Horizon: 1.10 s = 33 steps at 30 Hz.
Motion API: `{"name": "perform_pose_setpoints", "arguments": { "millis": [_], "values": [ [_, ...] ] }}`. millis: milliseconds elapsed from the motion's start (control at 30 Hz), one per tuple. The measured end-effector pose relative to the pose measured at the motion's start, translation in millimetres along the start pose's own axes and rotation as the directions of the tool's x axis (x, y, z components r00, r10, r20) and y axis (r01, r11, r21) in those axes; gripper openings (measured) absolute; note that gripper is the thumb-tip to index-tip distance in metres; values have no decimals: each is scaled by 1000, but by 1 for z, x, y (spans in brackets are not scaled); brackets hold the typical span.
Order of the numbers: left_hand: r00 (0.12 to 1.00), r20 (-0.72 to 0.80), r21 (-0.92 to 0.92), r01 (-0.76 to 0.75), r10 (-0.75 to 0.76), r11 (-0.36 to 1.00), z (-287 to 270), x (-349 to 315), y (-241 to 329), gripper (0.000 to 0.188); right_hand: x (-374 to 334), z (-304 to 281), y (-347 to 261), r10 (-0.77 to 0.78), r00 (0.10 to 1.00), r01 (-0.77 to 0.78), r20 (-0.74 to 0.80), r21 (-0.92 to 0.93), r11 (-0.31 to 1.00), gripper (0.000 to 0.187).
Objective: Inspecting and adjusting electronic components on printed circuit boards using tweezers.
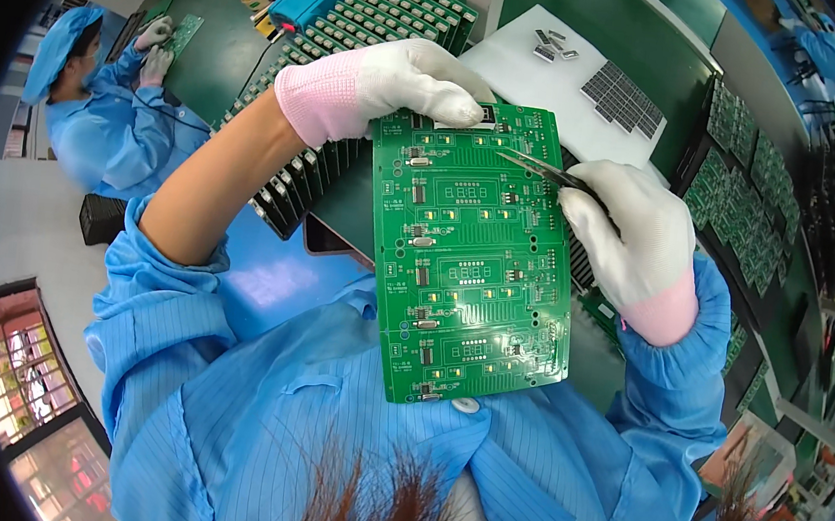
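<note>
Head view: a person in a blue coat works over a green surface (552, 12).
Left hand (394, 87): white-gloved, fingers closed on the top edge of a green circuit board (468, 255).
Circuit board: held upright above the person's lap, off the surface, its face toward the camera.
Right hand (631, 236): white-gloved, fingers pinched shut on metal tweezers (537, 169).
Tweezers: tips resting on the board's upper right part.
Behind the board: a rack of boards (360, 24) along the surface's left edge, a white sheet (526, 75) with small grey parts (622, 97).
Far left: a co-worker (100, 109) in blue, handling another board.
Right edge: more green boards (745, 202).
</note>
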<state>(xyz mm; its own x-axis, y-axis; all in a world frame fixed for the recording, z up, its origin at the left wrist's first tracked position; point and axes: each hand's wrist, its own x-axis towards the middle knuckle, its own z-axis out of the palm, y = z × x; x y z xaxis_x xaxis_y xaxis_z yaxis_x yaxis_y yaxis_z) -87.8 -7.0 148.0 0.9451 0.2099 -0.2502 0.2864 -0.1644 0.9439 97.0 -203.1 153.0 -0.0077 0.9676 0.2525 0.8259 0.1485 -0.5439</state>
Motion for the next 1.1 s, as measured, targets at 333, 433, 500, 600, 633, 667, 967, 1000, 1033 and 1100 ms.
{"name": "perform_pose_setpoints", "arguments": {
  "millis": [333, 433, 500, 600, 633, 667, 967, 1000, 1033, 1100],
  "values": [
    [995, -24, -271, 86, -96, 959, 29, -55, -6, 50, -8, 9, -26, -88, 996, 88, 11, -142, 986, 13],
    [997, -42, -322, 54, -72, 945, 33, -63, -9, 50, -6, 8, -38, -81, 995, 88, 53, -142, 986, 12],
    [997, -52, -368, 26, -48, 929, 34, -66, -13, 51, -4, 7, -45, -67, 994, 79, 88, -143, 987, 12],
    [997, -53, -411, 26, -53, 911, 36, -70, -22, 52, -3, 10, -49, -140, 988, 152, 65, -243, 958, 11],
    [997, -53, -430, 28, -56, 903, 37, -71, -25, 52, -2, 12, -50, -177, 983, 184, 53, -291, 939, 11],
    [997, -51, -448, 29, -58, 893, 40, -72, -27, 53, -2, 13, -52, -213, 976, 215, 43, -340, 916, 10],
    [995, -66, -527, 31, -77, 849, 47, -81, -36, 52, 1, 25, -62, -150, 983, 184, 110, -473, 861, 9],
    [995, -70, -533, 26, -75, 845, 47, -82, -36, 52, 2, 25, -64, -148, 981, 191, 126, -473, 860, 9],
    [995, -74, -533, 23, -74, 846, 48, -83, -36, 52, 1, 27, -67, -152, 980, 194, 126, -474, 859, 9],
    [994, -92, -538, 7, -66, 843, 51, -86, -37, 51, -1, 29, -72, -121, 983, 172, 135, -486, 857, 9]
  ]
}}
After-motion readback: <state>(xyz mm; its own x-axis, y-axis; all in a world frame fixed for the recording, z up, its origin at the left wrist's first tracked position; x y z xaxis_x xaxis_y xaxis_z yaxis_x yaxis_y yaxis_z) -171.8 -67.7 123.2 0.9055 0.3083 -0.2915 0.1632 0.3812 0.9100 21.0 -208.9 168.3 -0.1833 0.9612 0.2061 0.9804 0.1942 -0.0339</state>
